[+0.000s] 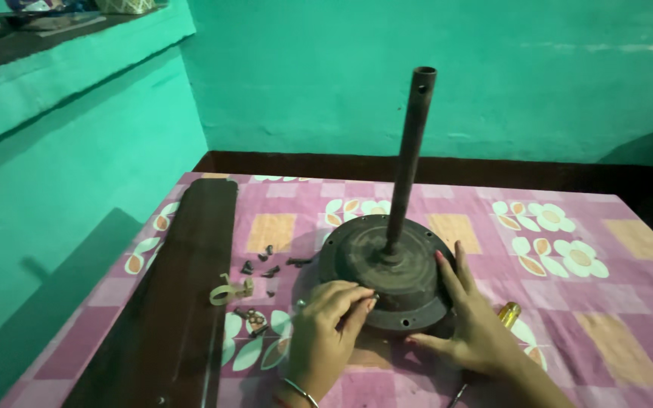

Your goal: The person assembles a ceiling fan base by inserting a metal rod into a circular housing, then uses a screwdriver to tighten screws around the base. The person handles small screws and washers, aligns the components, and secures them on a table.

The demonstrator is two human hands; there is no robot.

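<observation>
A dark round fan motor housing with an upright rusty rod sits on a table covered by a pink flowered cloth. My left hand pinches its fingertips together at the housing's near left rim, seemingly on a small screw; the screw itself is too small to confirm. My right hand lies open against the housing's right side, fingers spread, steadying it.
A long dark fan blade lies along the table's left side. Several loose screws and a pale clip lie between blade and housing. A yellow-handled screwdriver rests under my right hand. Green walls surround the table.
</observation>
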